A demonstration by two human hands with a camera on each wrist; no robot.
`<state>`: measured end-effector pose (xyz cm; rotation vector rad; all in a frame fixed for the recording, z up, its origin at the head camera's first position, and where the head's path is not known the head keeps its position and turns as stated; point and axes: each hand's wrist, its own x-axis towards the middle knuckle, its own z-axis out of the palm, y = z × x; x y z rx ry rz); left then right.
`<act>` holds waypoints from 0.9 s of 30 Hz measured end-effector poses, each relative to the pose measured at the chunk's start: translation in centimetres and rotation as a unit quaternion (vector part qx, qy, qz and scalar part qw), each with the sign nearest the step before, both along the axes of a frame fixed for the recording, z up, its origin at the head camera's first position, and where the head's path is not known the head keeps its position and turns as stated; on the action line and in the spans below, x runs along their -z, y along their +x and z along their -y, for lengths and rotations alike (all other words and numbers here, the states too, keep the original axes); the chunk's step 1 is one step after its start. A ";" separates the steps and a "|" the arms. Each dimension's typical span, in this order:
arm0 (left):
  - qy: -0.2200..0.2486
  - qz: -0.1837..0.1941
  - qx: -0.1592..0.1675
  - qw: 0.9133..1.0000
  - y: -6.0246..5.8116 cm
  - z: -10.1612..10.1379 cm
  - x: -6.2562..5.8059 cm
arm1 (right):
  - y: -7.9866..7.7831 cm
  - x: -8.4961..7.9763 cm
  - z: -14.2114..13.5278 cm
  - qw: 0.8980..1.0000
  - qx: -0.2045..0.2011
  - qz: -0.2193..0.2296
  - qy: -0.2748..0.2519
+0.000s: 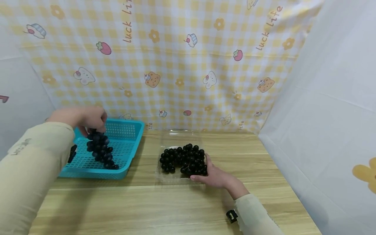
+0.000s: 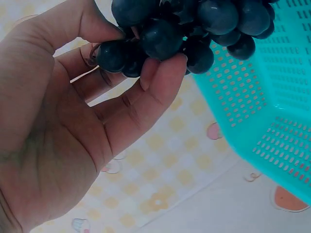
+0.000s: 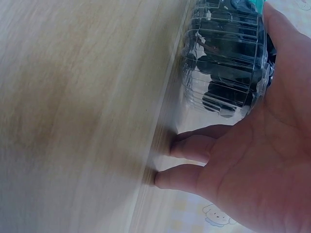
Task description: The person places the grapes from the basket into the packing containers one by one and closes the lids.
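Observation:
My left hand [image 1: 92,118] pinches the top of a bunch of dark grapes [image 1: 100,148], which hangs down inside the blue basket [image 1: 135,148]. Its thumb and fingertips close round the upper grapes in the left wrist view. On the table, a clear plastic box [image 1: 170,179] with its lid raised at the back holds more dark grapes [image 1: 188,156]. My right hand [image 1: 217,176] touches the right side of this box, thumb near its front corner. In the right wrist view its fingers [image 3: 192,148] extend fairly straight, some with tips on the table beside the ribbed box wall.
The wooden table [image 1: 132,209] runs back to a yellow checked cloth [image 1: 176,65]. White sheeting [image 1: 323,114] hangs at the right. A small black object [image 1: 232,215] is beside the right sleeve, and a dark object [image 1: 72,153] shows partly behind the left sleeve.

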<state>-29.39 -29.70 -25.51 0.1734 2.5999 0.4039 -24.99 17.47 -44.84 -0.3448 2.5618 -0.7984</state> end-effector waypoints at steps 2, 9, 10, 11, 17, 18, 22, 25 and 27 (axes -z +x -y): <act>0.001 -0.012 0.008 1.000 0.1 -0.3 -0.5 | 0.0 0.0 0.0 1.000 -0.001 0.001 -0.004; -0.001 -0.065 0.039 0.997 0.6 -1.2 -2.3 | 0.2 -0.1 0.0 1.000 -0.002 0.002 -0.005; 0.000 -0.075 0.043 0.996 0.7 -1.3 -2.5 | 0.2 -0.1 0.0 1.000 -0.001 0.001 -0.005; 0.000 -0.086 0.048 0.995 0.7 -1.3 -2.7 | 0.2 -0.1 0.0 1.000 0.000 0.001 -0.005; -0.007 -0.132 0.061 0.989 1.0 -2.0 -3.8 | 0.1 -0.1 0.0 1.000 0.002 0.000 -0.003; -0.007 -0.135 0.061 0.989 1.1 -2.1 -3.9 | 0.1 0.0 0.0 1.000 0.003 0.000 -0.003; -0.006 -0.142 0.063 0.988 1.3 -2.8 -4.3 | 0.1 0.0 -0.1 1.000 0.002 0.000 -0.003; -0.004 -0.153 0.060 0.986 1.6 -3.6 -4.6 | 0.1 -0.1 -0.1 1.000 0.001 0.000 -0.003; -0.003 -0.162 0.062 0.985 1.8 -4.2 -4.8 | 0.1 -0.2 -0.1 1.000 0.002 0.001 -0.002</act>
